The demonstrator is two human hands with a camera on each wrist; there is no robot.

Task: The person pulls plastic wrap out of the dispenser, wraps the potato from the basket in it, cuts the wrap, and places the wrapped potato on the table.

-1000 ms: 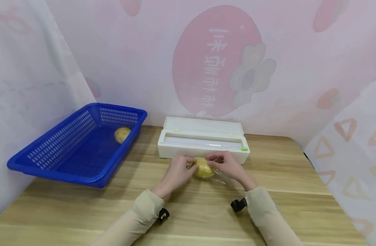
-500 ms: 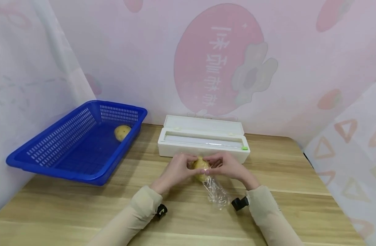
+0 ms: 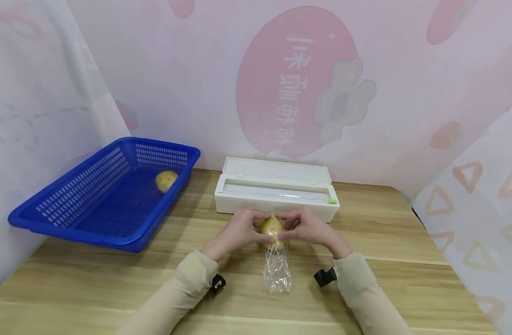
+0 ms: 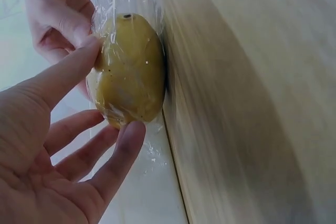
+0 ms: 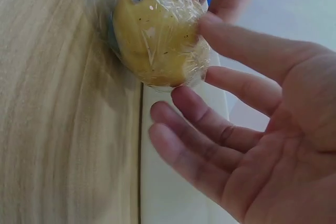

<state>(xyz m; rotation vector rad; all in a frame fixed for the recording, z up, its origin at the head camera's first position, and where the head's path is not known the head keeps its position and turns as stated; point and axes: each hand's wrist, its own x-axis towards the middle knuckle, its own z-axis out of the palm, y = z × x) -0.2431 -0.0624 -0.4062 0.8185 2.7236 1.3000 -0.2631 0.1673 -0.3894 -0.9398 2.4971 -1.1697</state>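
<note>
Between both hands is a yellow potato (image 3: pixel 272 227) in clear plastic wrap (image 3: pixel 276 274), whose loose crumpled tail lies toward me on the table. My left hand (image 3: pixel 244 229) holds the potato's left side, thumb on the near top and fingers curled behind. From the other side my right hand (image 3: pixel 308 229) grips it the same way, the two thumbs close together. In the left wrist view the film stretches tight over the potato (image 4: pixel 131 72), and a small dark mark shows near one end. The right wrist view shows wrinkled film over the potato (image 5: pixel 152 40), with fingertips at its edge.
Just behind the hands stands a long white cling film box (image 3: pixel 276 204), lid raised, with a roll inside and a green slider (image 3: pixel 332 201) at its right end. At the left is a blue basket (image 3: pixel 113 211) with a bare potato (image 3: pixel 165 181) in it. A printed cloth hangs behind.
The wrapped potato has turned between the hands. The film tail, first by the right hand, has swung round to lie straight toward me. Both thumbs have come together on the near side.
</note>
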